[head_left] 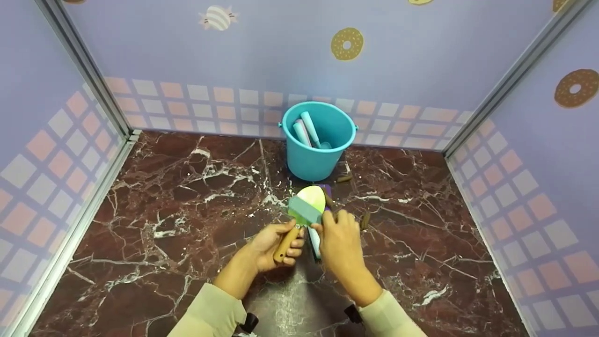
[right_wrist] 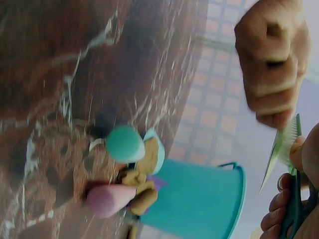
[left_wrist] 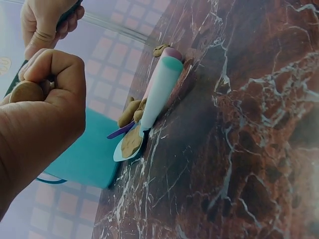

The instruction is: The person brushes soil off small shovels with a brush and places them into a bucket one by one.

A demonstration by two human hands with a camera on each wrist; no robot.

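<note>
My left hand [head_left: 276, 245] grips the wooden handle [head_left: 286, 245] of a small trowel whose shiny yellow-green blade [head_left: 314, 194] points away from me. A brush [head_left: 304, 210] with a grey-green head lies across that blade. My right hand [head_left: 340, 238] holds the brush by its dark green handle [right_wrist: 295, 204], and its pale bristles [right_wrist: 288, 144] face the blade. Below the hands lie a white-handled toy shovel [left_wrist: 162, 89] with a brown lump [left_wrist: 131, 142] in its scoop and a pink-handled shovel [right_wrist: 110, 199] with a purple blade, partly covered by brown lumps [right_wrist: 144, 199].
Beyond the hands a turquoise bucket [head_left: 312, 164] stands against the patterned back wall, with several tool handles [head_left: 302, 133] inside. Brown pieces [head_left: 344, 179] and pale crumbs [head_left: 252, 213] lie on the marbled red-brown floor [head_left: 187, 267]. Walls enclose the left, right and back.
</note>
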